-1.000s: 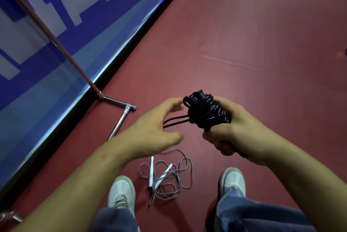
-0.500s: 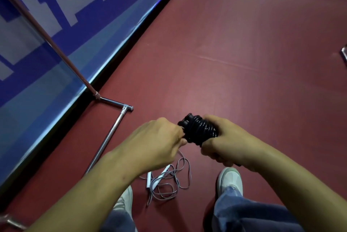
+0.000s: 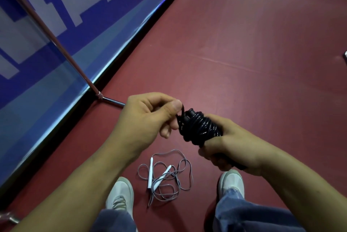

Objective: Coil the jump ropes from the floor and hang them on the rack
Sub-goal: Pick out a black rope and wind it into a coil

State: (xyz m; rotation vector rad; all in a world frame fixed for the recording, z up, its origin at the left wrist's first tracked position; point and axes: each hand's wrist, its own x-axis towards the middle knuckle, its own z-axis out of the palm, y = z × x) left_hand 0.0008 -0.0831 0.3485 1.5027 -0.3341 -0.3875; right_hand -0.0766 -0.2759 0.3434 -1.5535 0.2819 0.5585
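The black jump rope (image 3: 200, 127) is wound into a tight glossy bundle and held in the air between the two hands. The right hand (image 3: 232, 149) grips its lower end, fingers (image 3: 211, 154) curled closed around the wraps and the dark handle part that sticks out below the palm. The left hand (image 3: 146, 119) sits just beside the bundle's top end, its thumb and forefinger pinching a loose black strand that rises from the coil, the other fingers curled under. Below the fingers of both hands, a grey jump rope (image 3: 169, 177) with two white handles lies in a loose tangle on the red floor (image 3: 253, 48), between two pale shoes (image 3: 120, 194). Beyond the left hand's knuckles, the metal rack (image 3: 56, 42) slants down to a foot bar on the floor, just in front of a blue and white banner (image 3: 47, 74).
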